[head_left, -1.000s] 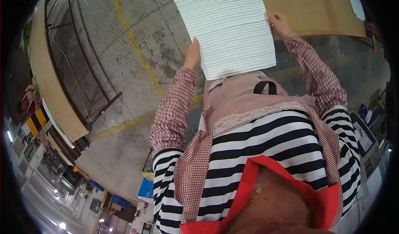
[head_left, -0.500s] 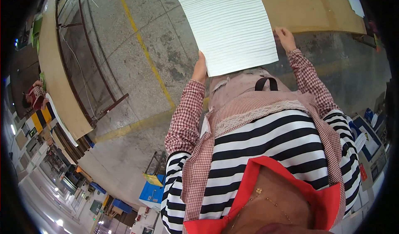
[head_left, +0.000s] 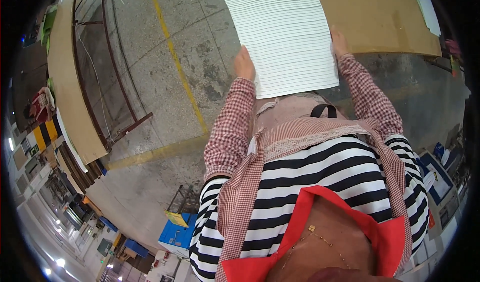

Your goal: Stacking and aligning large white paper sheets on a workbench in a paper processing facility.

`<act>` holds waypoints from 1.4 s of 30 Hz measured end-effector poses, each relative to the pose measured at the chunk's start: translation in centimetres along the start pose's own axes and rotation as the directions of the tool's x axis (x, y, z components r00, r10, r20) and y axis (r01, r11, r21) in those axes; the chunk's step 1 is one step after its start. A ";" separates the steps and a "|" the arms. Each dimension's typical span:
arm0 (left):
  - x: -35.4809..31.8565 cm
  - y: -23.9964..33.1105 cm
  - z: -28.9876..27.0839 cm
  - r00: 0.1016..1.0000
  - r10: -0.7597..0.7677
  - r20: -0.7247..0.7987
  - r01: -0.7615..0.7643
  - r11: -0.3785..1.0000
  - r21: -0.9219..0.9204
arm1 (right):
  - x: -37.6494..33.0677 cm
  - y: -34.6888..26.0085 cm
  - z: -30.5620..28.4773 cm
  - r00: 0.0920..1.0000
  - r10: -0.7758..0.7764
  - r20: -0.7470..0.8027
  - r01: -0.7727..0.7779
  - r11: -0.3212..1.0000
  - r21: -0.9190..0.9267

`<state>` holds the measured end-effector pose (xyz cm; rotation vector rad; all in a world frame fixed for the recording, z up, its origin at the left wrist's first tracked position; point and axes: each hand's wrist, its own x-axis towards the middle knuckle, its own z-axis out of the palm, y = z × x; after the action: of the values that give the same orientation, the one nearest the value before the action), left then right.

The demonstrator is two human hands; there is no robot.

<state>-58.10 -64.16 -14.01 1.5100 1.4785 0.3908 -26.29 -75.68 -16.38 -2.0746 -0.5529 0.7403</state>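
Observation:
A large white sheet (head_left: pixel 290 42) with thin dark parallel lines lies in front of me, its near edge reaching over my apron. My left hand (head_left: pixel 244 64) is closed at the sheet's left edge, its fingers together and partly hidden. At the opposite edge is my right hand (head_left: pixel 339 43), its fingers held close along the side of the sheet. The sheet's far end runs out of the picture. Whether it is one sheet or a stack, I cannot tell.
A tan tabletop (head_left: pixel 375 19) extends right of the sheet. To the left stands another long tan table (head_left: pixel 67 77) on a dark metal frame, with a person (head_left: pixel 42 104) beyond it. A yellow line (head_left: pixel 175 57) crosses the concrete floor. A blue box (head_left: pixel 176 232) stands at lower left.
My right hand has come up against the sheet's right edge, from slightly apart. My left hand has slid farther up the left edge. The sheet has shifted slightly right and toward me.

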 end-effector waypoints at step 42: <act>7.9 3.5 -3.5 0.850 -0.350 0.394 0.255 0.927 0.275 | 6.0 -4.9 -1.2 0.824 0.271 0.497 -0.237 0.962 -0.133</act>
<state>-56.96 -55.07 -12.50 1.3764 1.3882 -0.2969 -21.72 -69.98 -13.59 -2.0283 -0.5955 1.4776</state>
